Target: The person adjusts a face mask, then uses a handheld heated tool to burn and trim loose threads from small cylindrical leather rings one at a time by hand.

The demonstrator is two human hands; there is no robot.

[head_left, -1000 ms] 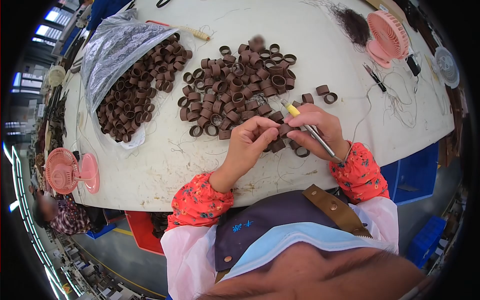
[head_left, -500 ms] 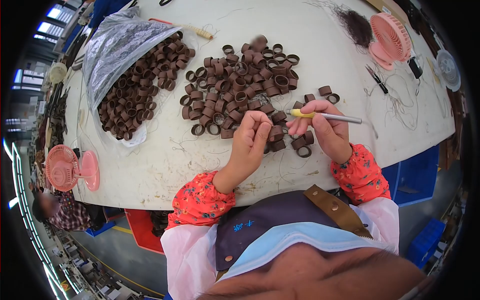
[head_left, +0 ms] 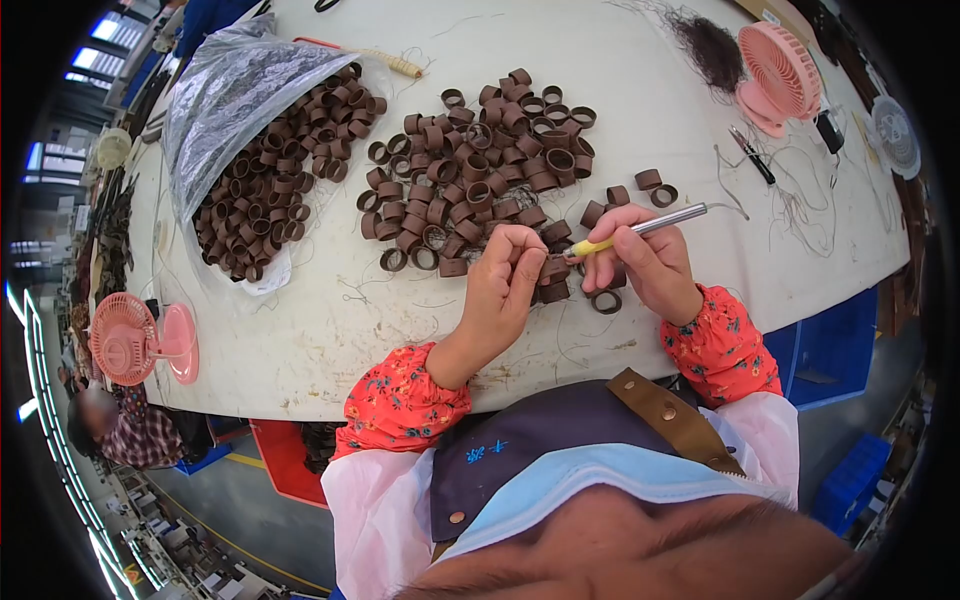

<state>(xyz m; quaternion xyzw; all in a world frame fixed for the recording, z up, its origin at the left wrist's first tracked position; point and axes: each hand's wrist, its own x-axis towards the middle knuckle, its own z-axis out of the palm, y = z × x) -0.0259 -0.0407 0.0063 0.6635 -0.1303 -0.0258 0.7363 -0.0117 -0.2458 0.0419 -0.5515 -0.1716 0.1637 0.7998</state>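
Note:
My left hand (head_left: 503, 285) is closed, thumb and forefinger pinched on a brown ring (head_left: 553, 270) at the near edge of the pile. Between the fingers of my right hand (head_left: 648, 265) lies a pen-shaped tool (head_left: 660, 222) with a yellow grip and a silver metal barrel. Its tip points left, close to the ring; whether they touch I cannot tell. A thin cord trails from its rear end. Beyond both hands spreads a heap of short brown rings (head_left: 480, 165), with a few loose ones to the right.
A clear plastic bag (head_left: 235, 95) spilling more rings lies at left. Pink fans stand at left (head_left: 125, 338) and far right (head_left: 780, 75). A black-handled tool (head_left: 755, 158), tangled wires and a dark thread bundle (head_left: 708, 50) lie at right. Another person (head_left: 135, 430) sits at lower left.
The pen-shaped tool has tilted, its rear end rising and its tip coming down and left toward the ring. My left hand has hardly moved.

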